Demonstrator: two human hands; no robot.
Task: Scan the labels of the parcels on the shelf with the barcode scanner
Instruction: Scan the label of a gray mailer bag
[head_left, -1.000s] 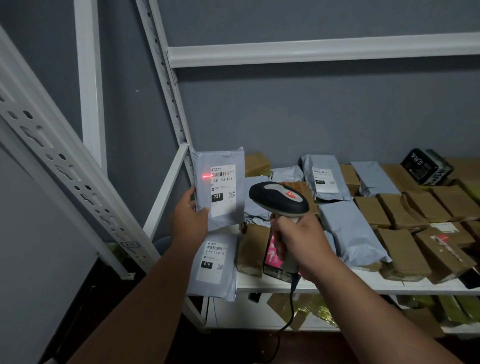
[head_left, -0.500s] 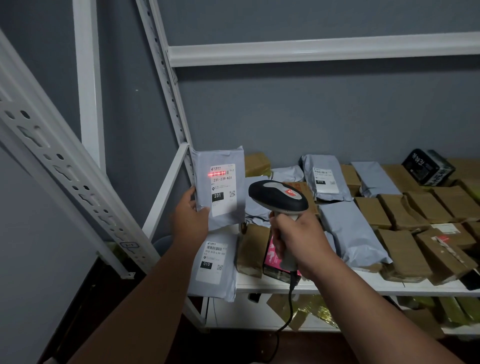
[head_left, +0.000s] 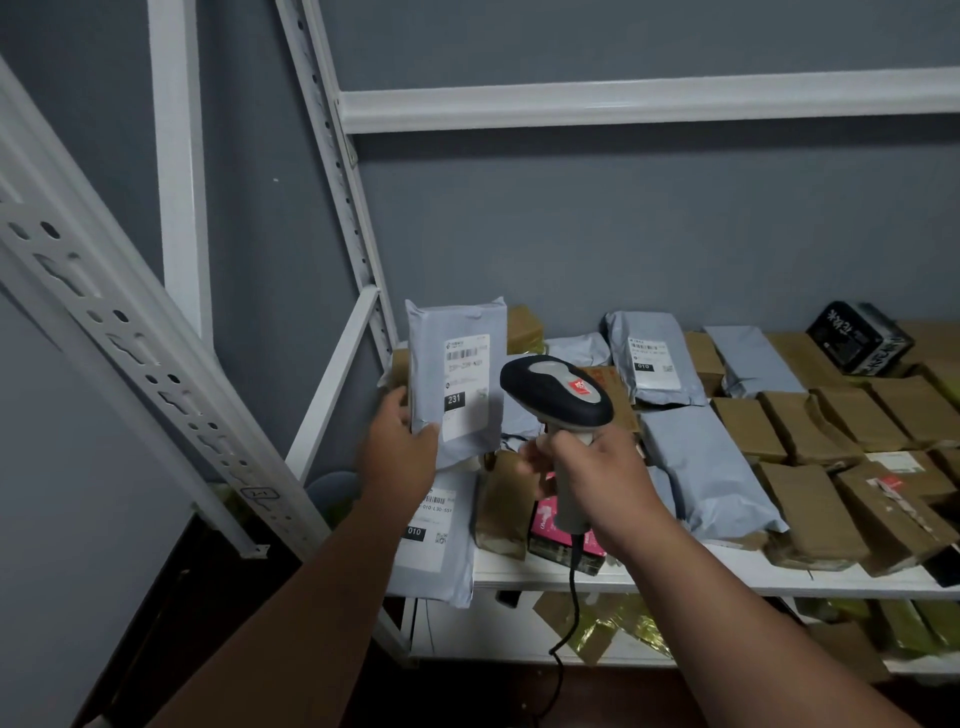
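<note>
- Grey wall behind a white metal shelf (head_left: 701, 576) that carries many parcels, grey bags and brown boxes alike.
- Left hand (head_left: 402, 452) holds a grey parcel (head_left: 457, 374) upright above the shelf's left end; the thumb lies across its lower front corner, and the other fingers are behind it, out of sight.
- Its white label (head_left: 466, 387) faces the camera, with a barcode at the top and "231" in a black box, just right of the thumb tip.
- Right hand (head_left: 602, 478) has its fingers (head_left: 535, 457) wrapped around the grey handle of the scanner (head_left: 556, 392).
- Scanner's dark head rises above those fingers, close beside the held parcel's right edge; whether they touch cannot be told.
- Black cable (head_left: 571, 597) hangs from the handle below the right hand.
- Under the left hand, a second grey bag (head_left: 441, 566) marked "010" hangs over the shelf's front edge.
- Below the right fingers, a pink box (head_left: 550, 525) sits on the shelf.
- Far right of both hands, at the back, stands a black box (head_left: 860, 338).
</note>
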